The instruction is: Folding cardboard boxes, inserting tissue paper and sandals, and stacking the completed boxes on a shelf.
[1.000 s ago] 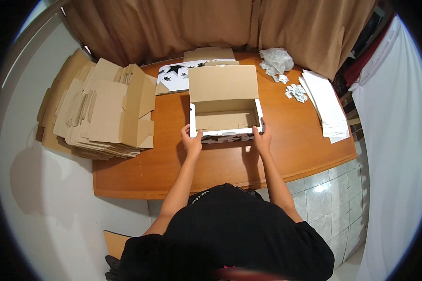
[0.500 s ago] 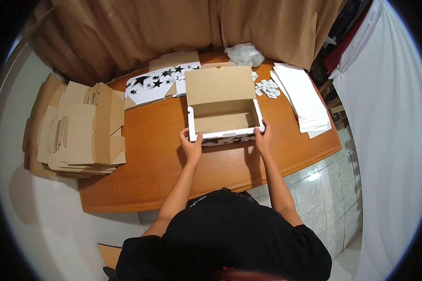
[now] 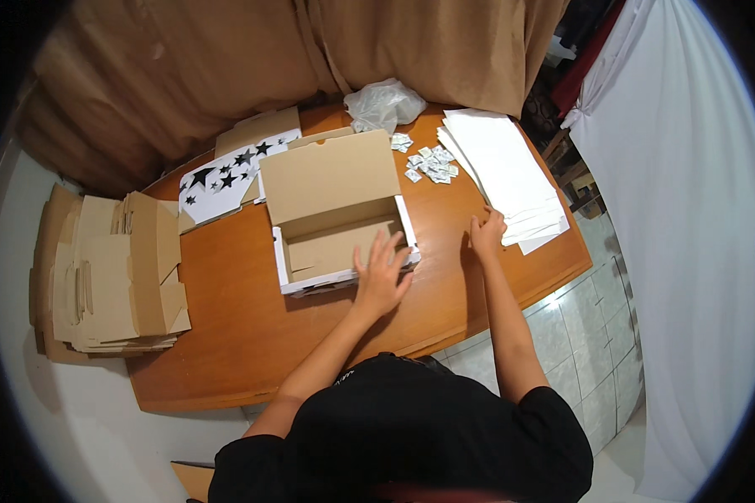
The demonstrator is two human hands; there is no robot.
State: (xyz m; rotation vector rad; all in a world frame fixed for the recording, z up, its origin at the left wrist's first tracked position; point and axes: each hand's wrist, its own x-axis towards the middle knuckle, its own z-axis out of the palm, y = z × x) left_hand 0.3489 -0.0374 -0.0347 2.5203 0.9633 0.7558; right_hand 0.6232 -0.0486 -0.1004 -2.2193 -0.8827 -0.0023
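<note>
An open cardboard box (image 3: 335,168) stands on the table, brown inside and white outside with black stars. Its lid is tipped back on the far side, and I see nothing inside but bare cardboard. My left hand (image 3: 381,280) is open, fingers spread over the box's near right corner. Whether it touches the rim I cannot tell. At the near left edge of a stack of white paper sheets (image 3: 520,184) is my right hand (image 3: 487,235), its thumb apart from its slightly bent fingers, with nothing visible in it.
Flattened brown cardboard boxes (image 3: 109,277) are piled at the left. Star-printed flat cardboard (image 3: 218,186) lies at the back left. Several small white packets (image 3: 432,164) lie right of the box, near a clear plastic bag (image 3: 384,105). A brown curtain (image 3: 201,67) hangs behind the wooden table (image 3: 226,335).
Both hands have let go of the box. My right hand moved right to the paper stack; my left hand opened over the box's near right corner. The view shifted, and the box stands turned.
</note>
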